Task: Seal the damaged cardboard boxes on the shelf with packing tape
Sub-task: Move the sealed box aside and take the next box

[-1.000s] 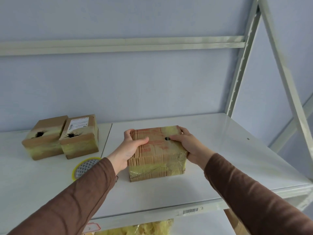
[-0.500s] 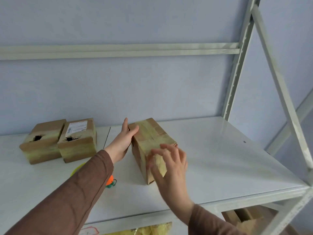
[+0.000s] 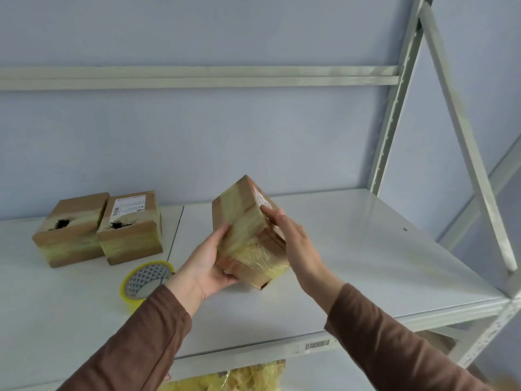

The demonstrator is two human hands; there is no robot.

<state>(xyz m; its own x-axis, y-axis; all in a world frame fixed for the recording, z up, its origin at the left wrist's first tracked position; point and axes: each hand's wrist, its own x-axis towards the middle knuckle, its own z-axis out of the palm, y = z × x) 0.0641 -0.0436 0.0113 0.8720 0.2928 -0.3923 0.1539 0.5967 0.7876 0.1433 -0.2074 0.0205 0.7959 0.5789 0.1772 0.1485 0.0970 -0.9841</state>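
A taped cardboard box (image 3: 248,230) is tilted on one corner above the white shelf (image 3: 366,263), between both hands. My left hand (image 3: 208,263) grips its lower left side from below. My right hand (image 3: 293,244) lies against its right side with the fingers stretched along the box. Two more cardboard boxes stand at the back left, each with a torn dark hole in its top: the left box (image 3: 70,230) and the right box (image 3: 131,225), which carries a white label. A yellow-edged roll of packing tape (image 3: 145,280) lies on the shelf just left of my left wrist.
A grey metal upright (image 3: 394,108) and a diagonal brace (image 3: 465,142) frame the shelf's right end. A crossbar (image 3: 197,77) runs along the blue wall above. Yellow plastic material (image 3: 234,376) shows below the front edge, which bears a barcode label (image 3: 317,345).
The box has been lifted off the shelf and turned onto a corner. My left hand moved under its lower side and my right hand went to its right face. The tape roll is uncovered again.
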